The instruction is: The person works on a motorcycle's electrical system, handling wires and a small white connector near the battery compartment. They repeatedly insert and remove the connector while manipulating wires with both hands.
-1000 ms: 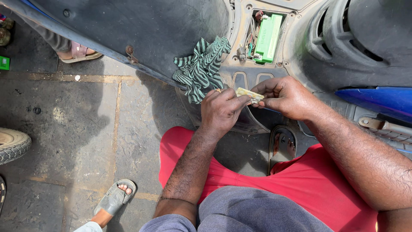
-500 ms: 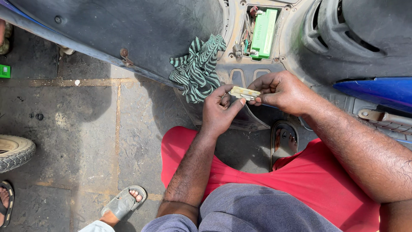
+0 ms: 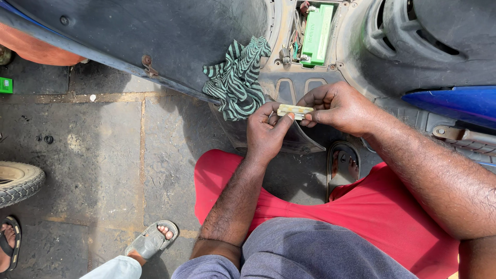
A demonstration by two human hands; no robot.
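Head view, looking straight down at two bare hands over a scooter footboard [image 3: 310,82].

Left hand [image 3: 266,132] raised from the lower middle, fingers [image 3: 283,123] curled closed, thumb and forefinger pinching the left end of a strip [image 3: 294,110]. Right hand [image 3: 338,106] reaching in from the right, fingers closed on the strip's right end. Strip small, flat, pale yellowish, held level between both hands, just above the footboard and clear of it. Exact kind of strip too small to tell.

Just left of the hands, a rag [image 3: 236,77], green and white striped, crumpled, draped over the edge of a dark body panel [image 3: 155,36]. Above the hands, an open compartment holding a battery [image 3: 316,33], bright green, rectangular, with wires beside it on the left. To the upper right, dark grey moulded bodywork [image 3: 413,36], and below it a blue panel [image 3: 454,103] at the right edge.

Under the forearms, red cloth [image 3: 382,212] over the knees and a grey garment [image 3: 310,253] at the bottom edge. A sandal [image 3: 342,168] with a foot in it showing between the red cloth and the footboard.

On the left, stone paving [image 3: 103,155], grey and stained. A tyre [image 3: 18,182] at the left edge. Another person's foot in a grey sandal [image 3: 151,242] at the lower left, with a pale trouser leg below it. A further sandalled foot [image 3: 8,243] at the bottom left corner. A small green box [image 3: 5,85] at the far left edge.
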